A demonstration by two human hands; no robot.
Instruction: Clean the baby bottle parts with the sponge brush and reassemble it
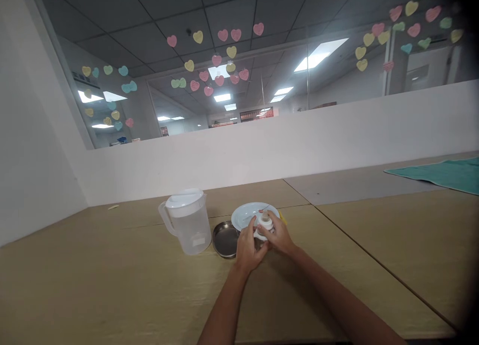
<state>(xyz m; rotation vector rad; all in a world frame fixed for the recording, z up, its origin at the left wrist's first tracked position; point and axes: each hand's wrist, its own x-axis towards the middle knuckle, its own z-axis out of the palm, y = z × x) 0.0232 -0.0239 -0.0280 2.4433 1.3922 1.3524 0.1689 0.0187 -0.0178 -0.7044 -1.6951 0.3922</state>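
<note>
Both hands are closed around what looks like a baby bottle [265,225], with a white collar and a translucent teat on top. My left hand [247,248] grips its left side, low down. On the right, my right hand [280,234] has its fingers around the collar; most of the bottle's body is hidden by the hands. Just behind them lies a pale blue plate [239,216], with something thin on it that I cannot make out. A round metal dish [223,243] sits left of my left hand. Part of a yellow thing [283,217] shows beyond my right hand.
A translucent pitcher [194,231] with a white lid stands left of the metal dish. A green cloth [445,174] lies at the far right of the wooden table [112,280]. Behind rises a low white wall [239,153] under a window with heart-shaped notes.
</note>
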